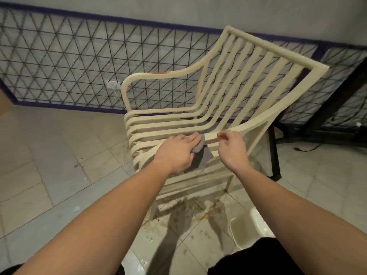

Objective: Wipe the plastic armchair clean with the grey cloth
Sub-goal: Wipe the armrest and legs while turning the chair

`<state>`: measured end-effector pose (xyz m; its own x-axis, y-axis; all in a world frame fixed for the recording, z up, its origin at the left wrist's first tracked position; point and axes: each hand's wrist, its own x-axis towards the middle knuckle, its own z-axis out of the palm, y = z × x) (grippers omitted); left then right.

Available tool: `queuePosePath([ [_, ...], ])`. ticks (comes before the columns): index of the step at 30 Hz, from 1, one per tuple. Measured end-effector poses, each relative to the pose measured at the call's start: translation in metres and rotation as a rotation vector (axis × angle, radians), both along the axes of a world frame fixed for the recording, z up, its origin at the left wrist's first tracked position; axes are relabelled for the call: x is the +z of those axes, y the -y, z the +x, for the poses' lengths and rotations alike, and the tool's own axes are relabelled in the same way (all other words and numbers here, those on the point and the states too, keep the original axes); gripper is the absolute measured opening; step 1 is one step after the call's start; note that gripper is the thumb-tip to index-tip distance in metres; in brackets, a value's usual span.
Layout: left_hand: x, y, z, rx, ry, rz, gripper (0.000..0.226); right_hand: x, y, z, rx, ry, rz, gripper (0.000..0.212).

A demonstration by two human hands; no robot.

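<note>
Both forearms fill the bottom of the frame, reaching up to centre. Left hand [178, 150] lies flat-ish on the grey cloth [198, 155], fingers straight and close together, pressing it onto the near armrest [246, 127] of the plastic armchair [228, 86], which sits centre to upper right of frame. Part of the cloth hangs below the armrest, between my two wrists. Right hand [231, 147] is just right of the cloth, fingers curled, thumb and fingertips pinching the armrest's edge, steadying it I reckon.

Step in hand, as I read it: wiping the near armrest, approx mid-length. Far armrest [158, 73], upper centre, shows an orange-brown patch, so prob not done yet. Seat slats [158, 124] look dull; can't tell if cleaned.

Next move calls for: sliding the cloth along the armrest toward the backrest w/ firm pressure, right hand keeping the chair from shifting, then on to slats and far arm. Debris on the floor tiles [49, 155] under the chair, lower centre.

Writing/brands: none readable. Wall socket [113, 84] at centre left, no label legible
</note>
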<state>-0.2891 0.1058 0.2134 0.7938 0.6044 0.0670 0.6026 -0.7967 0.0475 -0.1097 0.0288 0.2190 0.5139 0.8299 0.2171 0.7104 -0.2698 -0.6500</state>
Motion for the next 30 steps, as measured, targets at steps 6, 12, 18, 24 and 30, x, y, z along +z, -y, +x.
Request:
queuePosePath([
  [6,-0.037,0.007,-0.112,0.123,0.535,-0.390,0.062,-0.001,-0.016,-0.050,0.233,0.397,-0.143,0.035],
  [12,-0.120,0.072,-0.174,0.576,0.896,-0.923,0.041,-0.003,-0.044,-0.106,0.613,0.457,-0.225,0.041],
  [18,-0.135,0.071,-0.190,1.155,1.466,-0.992,0.028,-0.007,-0.059,-0.123,0.677,0.576,-0.323,0.048],
  [24,-0.089,0.066,-0.122,0.588,1.395,-1.030,0.043,-0.006,-0.061,-0.127,0.641,0.618,-0.341,0.053],
  [30,-0.157,0.084,-0.104,0.783,1.224,-1.136,0.056,-0.016,-0.057,-0.127,0.626,0.662,-0.222,0.045],
])
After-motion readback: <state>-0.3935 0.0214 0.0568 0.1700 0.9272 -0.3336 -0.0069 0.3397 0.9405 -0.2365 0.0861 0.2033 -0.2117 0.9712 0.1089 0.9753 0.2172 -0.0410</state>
